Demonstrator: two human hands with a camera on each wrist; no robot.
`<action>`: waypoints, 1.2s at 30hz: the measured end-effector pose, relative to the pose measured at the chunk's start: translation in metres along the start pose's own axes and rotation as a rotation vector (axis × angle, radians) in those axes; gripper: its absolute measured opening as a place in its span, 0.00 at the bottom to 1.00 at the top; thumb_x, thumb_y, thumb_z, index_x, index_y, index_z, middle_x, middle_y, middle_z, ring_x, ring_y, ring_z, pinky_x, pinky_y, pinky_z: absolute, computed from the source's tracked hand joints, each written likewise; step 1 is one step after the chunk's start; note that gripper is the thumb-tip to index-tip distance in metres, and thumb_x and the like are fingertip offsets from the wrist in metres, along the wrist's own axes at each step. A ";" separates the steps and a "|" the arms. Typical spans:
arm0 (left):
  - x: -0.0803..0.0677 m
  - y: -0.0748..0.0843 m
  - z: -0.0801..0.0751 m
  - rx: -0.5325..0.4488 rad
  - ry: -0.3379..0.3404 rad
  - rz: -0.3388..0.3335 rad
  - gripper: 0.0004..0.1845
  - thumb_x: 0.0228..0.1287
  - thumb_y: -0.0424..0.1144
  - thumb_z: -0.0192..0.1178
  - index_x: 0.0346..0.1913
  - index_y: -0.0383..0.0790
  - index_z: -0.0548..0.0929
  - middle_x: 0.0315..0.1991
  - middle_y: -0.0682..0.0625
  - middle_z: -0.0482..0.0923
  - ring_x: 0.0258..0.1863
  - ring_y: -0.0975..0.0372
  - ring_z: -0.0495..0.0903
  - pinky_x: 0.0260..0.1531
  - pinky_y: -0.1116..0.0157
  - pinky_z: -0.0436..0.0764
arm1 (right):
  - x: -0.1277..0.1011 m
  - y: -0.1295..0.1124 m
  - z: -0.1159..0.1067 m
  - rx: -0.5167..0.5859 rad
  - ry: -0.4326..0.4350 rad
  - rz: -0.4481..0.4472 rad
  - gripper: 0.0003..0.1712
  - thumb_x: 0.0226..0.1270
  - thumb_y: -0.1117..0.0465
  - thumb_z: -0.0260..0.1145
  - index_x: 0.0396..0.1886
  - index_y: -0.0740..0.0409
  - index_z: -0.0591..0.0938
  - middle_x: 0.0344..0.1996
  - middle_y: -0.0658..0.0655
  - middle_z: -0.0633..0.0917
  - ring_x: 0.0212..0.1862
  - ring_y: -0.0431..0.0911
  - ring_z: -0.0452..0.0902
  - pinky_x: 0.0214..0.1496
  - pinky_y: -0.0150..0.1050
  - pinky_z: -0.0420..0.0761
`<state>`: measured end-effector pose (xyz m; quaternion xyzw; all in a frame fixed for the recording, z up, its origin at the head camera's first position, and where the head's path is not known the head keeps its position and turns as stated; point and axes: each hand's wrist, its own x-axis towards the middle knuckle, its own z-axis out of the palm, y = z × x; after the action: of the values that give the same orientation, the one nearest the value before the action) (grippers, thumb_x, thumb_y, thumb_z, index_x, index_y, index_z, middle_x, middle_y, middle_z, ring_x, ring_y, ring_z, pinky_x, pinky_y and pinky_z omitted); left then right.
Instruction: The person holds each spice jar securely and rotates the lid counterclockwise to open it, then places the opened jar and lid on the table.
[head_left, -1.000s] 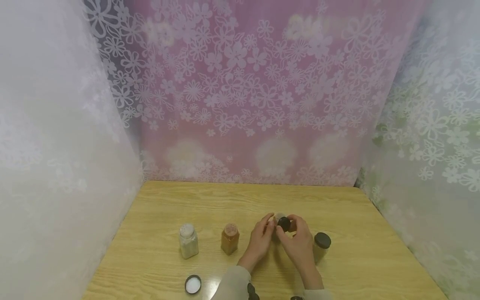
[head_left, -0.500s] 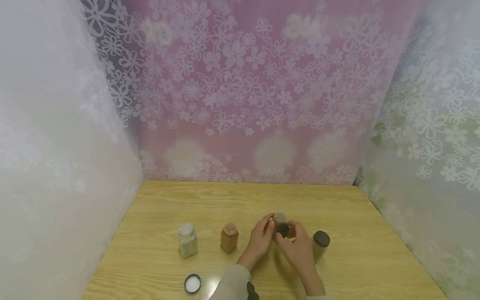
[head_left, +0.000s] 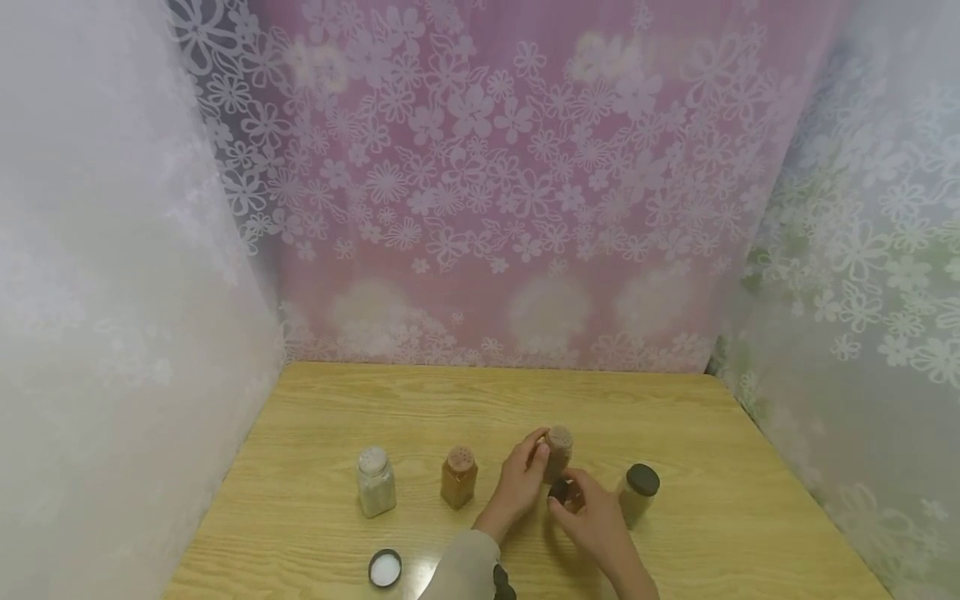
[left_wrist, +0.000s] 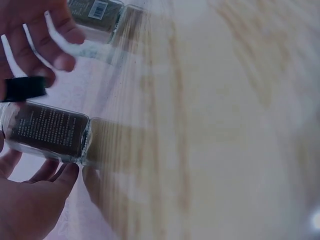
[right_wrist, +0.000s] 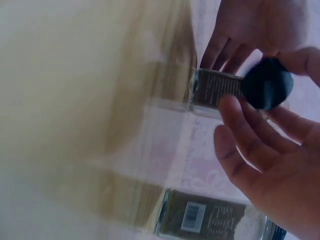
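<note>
My left hand (head_left: 517, 477) holds a glass spice jar (head_left: 558, 452) of brown powder around its side. The jar stands upright on the table, and its perforated shaker top shows. With thumb and fingers my right hand (head_left: 597, 517) pinches a black lid (head_left: 558, 491), apart from the jar and on its near side. In the left wrist view, a printed label (left_wrist: 49, 129) faces out from the jar. The right wrist view has the round lid (right_wrist: 268, 84) tilted, partly covering the jar's top end.
A black-lidded spice jar (head_left: 637, 498) stands right of my right hand. Left of my hands are two uncapped shaker jars, one orange-brown (head_left: 459, 481) and one whitish (head_left: 377, 485). A loose black-rimmed lid (head_left: 386, 569) lies nearer. Floral curtains (head_left: 487, 208) surround the wooden table (head_left: 420, 392).
My right hand has drawn the black lid off the jar and toward me, uncovering the shaker top. The left hand has kept its hold on the jar.
</note>
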<state>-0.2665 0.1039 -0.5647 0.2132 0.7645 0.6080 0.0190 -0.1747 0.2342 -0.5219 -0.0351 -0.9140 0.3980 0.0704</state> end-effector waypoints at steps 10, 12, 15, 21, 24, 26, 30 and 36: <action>-0.002 0.004 -0.002 -0.002 -0.006 -0.006 0.27 0.88 0.49 0.41 0.78 0.38 0.70 0.68 0.33 0.77 0.67 0.40 0.77 0.66 0.40 0.78 | -0.012 0.005 -0.007 -0.016 -0.158 -0.042 0.28 0.61 0.60 0.78 0.58 0.63 0.79 0.53 0.66 0.88 0.23 0.36 0.72 0.23 0.30 0.74; -0.002 0.004 -0.002 -0.006 -0.014 -0.007 0.27 0.88 0.49 0.41 0.78 0.40 0.69 0.69 0.34 0.76 0.69 0.40 0.76 0.67 0.40 0.77 | -0.013 0.006 -0.007 -0.039 -0.177 -0.060 0.29 0.61 0.59 0.79 0.59 0.63 0.79 0.55 0.69 0.88 0.24 0.35 0.73 0.26 0.30 0.75; -0.002 0.003 -0.003 -0.010 -0.025 -0.012 0.26 0.88 0.50 0.41 0.78 0.42 0.69 0.72 0.35 0.74 0.71 0.40 0.74 0.69 0.40 0.76 | -0.013 0.008 -0.007 -0.072 -0.216 -0.097 0.31 0.63 0.58 0.79 0.62 0.66 0.80 0.57 0.70 0.87 0.26 0.34 0.74 0.29 0.29 0.77; -0.002 0.002 -0.002 -0.018 -0.012 -0.027 0.27 0.88 0.51 0.40 0.78 0.42 0.69 0.71 0.35 0.75 0.70 0.40 0.75 0.68 0.39 0.76 | -0.013 0.011 -0.008 -0.102 -0.284 -0.136 0.31 0.64 0.57 0.79 0.63 0.64 0.82 0.59 0.67 0.87 0.39 0.47 0.86 0.48 0.48 0.89; -0.003 0.003 -0.002 -0.026 0.018 -0.047 0.28 0.88 0.52 0.39 0.78 0.40 0.69 0.69 0.35 0.76 0.68 0.40 0.76 0.66 0.38 0.77 | -0.013 0.012 -0.008 -0.104 -0.285 -0.141 0.30 0.61 0.59 0.80 0.61 0.63 0.83 0.58 0.67 0.87 0.52 0.62 0.87 0.57 0.65 0.84; -0.003 0.004 -0.002 -0.031 0.048 -0.054 0.28 0.89 0.52 0.39 0.77 0.39 0.69 0.67 0.35 0.77 0.67 0.40 0.77 0.65 0.39 0.78 | -0.013 0.012 -0.008 -0.109 -0.287 -0.150 0.27 0.59 0.62 0.80 0.58 0.62 0.84 0.54 0.65 0.89 0.56 0.64 0.85 0.57 0.66 0.84; -0.001 0.008 -0.003 -0.021 0.116 -0.027 0.27 0.89 0.52 0.38 0.77 0.40 0.69 0.65 0.36 0.78 0.62 0.42 0.81 0.60 0.42 0.82 | -0.013 0.014 -0.009 -0.136 -0.300 -0.171 0.22 0.55 0.64 0.80 0.50 0.57 0.84 0.48 0.55 0.91 0.48 0.50 0.85 0.49 0.48 0.87; 0.002 0.026 -0.006 -0.048 0.172 0.027 0.27 0.88 0.52 0.39 0.79 0.43 0.67 0.70 0.37 0.74 0.70 0.44 0.75 0.68 0.42 0.78 | -0.013 0.015 -0.009 -0.139 -0.324 -0.201 0.24 0.54 0.64 0.80 0.52 0.57 0.84 0.48 0.53 0.90 0.49 0.49 0.85 0.48 0.49 0.87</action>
<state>-0.2622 0.1030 -0.5387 0.1699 0.7458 0.6423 -0.0498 -0.1603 0.2493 -0.5279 0.1161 -0.9375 0.3254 -0.0409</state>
